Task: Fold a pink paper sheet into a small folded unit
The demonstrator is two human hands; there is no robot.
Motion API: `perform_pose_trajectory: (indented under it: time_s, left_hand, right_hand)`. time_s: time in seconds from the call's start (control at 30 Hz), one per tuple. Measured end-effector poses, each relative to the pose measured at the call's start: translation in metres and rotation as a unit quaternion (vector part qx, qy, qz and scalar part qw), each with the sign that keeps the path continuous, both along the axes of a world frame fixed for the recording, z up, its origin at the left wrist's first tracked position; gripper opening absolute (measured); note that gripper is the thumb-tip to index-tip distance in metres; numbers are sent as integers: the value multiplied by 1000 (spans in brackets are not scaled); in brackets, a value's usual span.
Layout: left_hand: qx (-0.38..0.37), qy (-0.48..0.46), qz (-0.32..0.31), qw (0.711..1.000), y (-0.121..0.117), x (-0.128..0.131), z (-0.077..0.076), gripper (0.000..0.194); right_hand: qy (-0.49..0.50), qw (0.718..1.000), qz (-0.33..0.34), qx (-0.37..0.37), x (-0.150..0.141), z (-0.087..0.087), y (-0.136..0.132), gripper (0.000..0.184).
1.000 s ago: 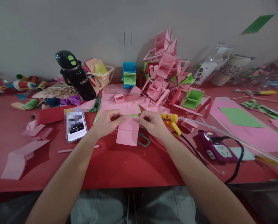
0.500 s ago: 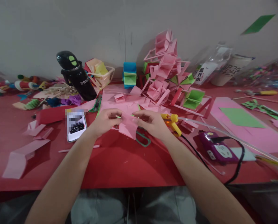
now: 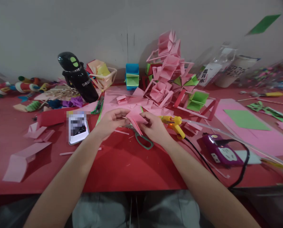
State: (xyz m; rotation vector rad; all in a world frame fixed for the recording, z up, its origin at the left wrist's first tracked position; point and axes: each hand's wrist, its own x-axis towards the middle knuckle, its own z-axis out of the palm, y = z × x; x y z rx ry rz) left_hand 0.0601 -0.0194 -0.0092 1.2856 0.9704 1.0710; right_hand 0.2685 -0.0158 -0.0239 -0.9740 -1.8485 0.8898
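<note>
A folded piece of pink paper (image 3: 136, 116) is held up between my two hands over the red table (image 3: 132, 171). My left hand (image 3: 113, 122) pinches its left side with thumb and fingers. On the opposite side my right hand (image 3: 152, 126) grips the right edge, its fingertips partly hidden by the paper. Below the paper lie scissors (image 3: 144, 142) with dark green handles, their blades partly covered. A yellow hot glue gun (image 3: 176, 124) with a glowing orange light rests just right of my right hand.
Pink folded paper boxes (image 3: 166, 69) are piled at the back. A black bottle (image 3: 81, 79) and a phone (image 3: 77, 128) stand and lie on the left. A purple power socket (image 3: 221, 150) with a black cable sits right, near green paper (image 3: 247, 119).
The pink paper has turned from a flap hanging downward to a pointed, folded shape lifted slightly higher. More of the scissors now shows, and both hands have shifted a little.
</note>
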Motion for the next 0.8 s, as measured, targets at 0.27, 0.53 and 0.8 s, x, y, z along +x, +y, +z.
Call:
perform_pose_trajectory:
  time_s: [0.27, 0.53, 0.8]
  left_hand:
    - [39, 35, 56, 997, 3, 6, -7, 39]
    - [132, 113, 98, 980, 3, 1, -6, 26]
    - [166, 188, 85, 964, -5, 9, 0, 24]
  right_hand:
    - [77, 995, 56, -30, -4, -3, -1, 30]
    - [86, 991, 62, -85, 1, 4, 2, 24]
    - [71, 993, 1, -93, -3, 1, -1, 27]
